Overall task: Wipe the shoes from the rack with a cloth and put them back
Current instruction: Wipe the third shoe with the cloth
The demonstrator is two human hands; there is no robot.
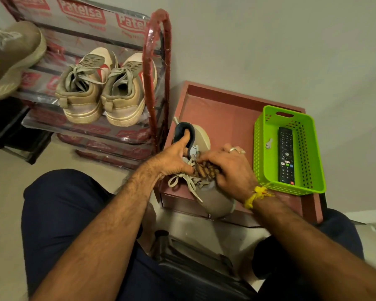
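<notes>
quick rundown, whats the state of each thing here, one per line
grey shoe: off the rack, lying on the pink table, laces loose
checked cloth: pressed on the shoe's laces
left hand: gripping the shoe, thumb in its collar
right hand: holding the cloth
tan pair: on the rack, heels outward
green basket: upright, holding a remote

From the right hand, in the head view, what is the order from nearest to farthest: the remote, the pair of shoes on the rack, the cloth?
Measured from the right hand:
1. Cloth: under its fingers, on the shoe being wiped.
2. Remote: just to its right, inside the green basket.
3. Pair of shoes: far to the upper left, on the rack.
</notes>
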